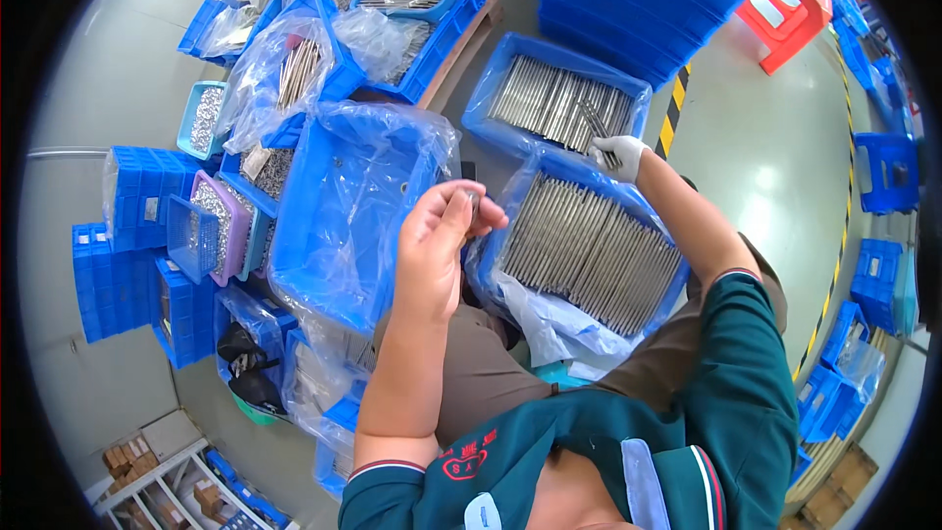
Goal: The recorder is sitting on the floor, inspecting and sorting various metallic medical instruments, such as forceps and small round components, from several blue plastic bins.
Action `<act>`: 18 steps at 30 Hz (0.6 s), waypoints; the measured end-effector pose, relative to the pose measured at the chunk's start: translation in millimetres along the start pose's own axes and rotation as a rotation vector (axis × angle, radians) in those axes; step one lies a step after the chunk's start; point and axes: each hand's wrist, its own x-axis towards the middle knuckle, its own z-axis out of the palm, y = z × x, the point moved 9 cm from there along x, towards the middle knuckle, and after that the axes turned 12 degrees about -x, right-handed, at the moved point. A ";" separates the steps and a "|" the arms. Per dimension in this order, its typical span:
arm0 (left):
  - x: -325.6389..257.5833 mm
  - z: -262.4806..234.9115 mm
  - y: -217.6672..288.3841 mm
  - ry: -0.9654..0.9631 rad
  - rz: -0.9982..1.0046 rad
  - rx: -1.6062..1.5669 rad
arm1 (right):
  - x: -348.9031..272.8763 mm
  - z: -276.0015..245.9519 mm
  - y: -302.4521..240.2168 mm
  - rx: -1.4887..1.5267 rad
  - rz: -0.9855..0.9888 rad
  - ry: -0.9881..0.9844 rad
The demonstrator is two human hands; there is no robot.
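My bare left hand (439, 236) is raised in front of me, thumb and fingers pinched together on a small grey metal piece (474, 200). Most of that piece is hidden by the fingers. My right hand (620, 157), in a white glove, is closed around a few thin metal rods (593, 126) that stick out past the fingers. It is over the near right corner of a blue crate (477, 103) lined with clear plastic and filled with rows of metal rods (549, 98). Nearer me, a second lined blue crate (677, 309) holds more rods in dense rows (589, 245).
To the left, a blue crate (339, 206) with a plastic liner shows its bare bottom. Beyond it are bagged crates with rods (297, 74) and bins of small metal parts (206, 118). A tall blue crate stack (618, 10) and a red stool (785, 10) stand at the far right.
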 end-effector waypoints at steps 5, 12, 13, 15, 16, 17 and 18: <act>6.3 -13.6 0.8 0.030 -0.057 -0.075 | 82.9 -6.7 -19.8 0.095 -0.027 0.025; 16.5 -29.5 0.3 0.149 -0.104 -0.104 | 161.4 -15.8 -25.3 0.399 -0.077 0.083; 17.5 -30.4 0.7 0.180 -0.114 -0.089 | 168.6 -22.1 -29.1 0.412 -0.101 0.109; 22.3 -28.4 -1.9 0.199 -0.144 -0.101 | 182.7 -37.6 -42.5 0.241 -0.139 0.191; 23.0 -28.7 -1.5 0.211 -0.146 -0.100 | 175.9 -34.8 -44.2 0.110 -0.098 0.249; 24.4 -29.5 -1.9 0.222 -0.148 -0.100 | 189.2 -33.8 -42.1 0.039 -0.098 0.208; 26.0 -31.2 -2.9 0.234 -0.156 -0.097 | 198.4 -28.9 -41.3 -0.038 -0.097 0.208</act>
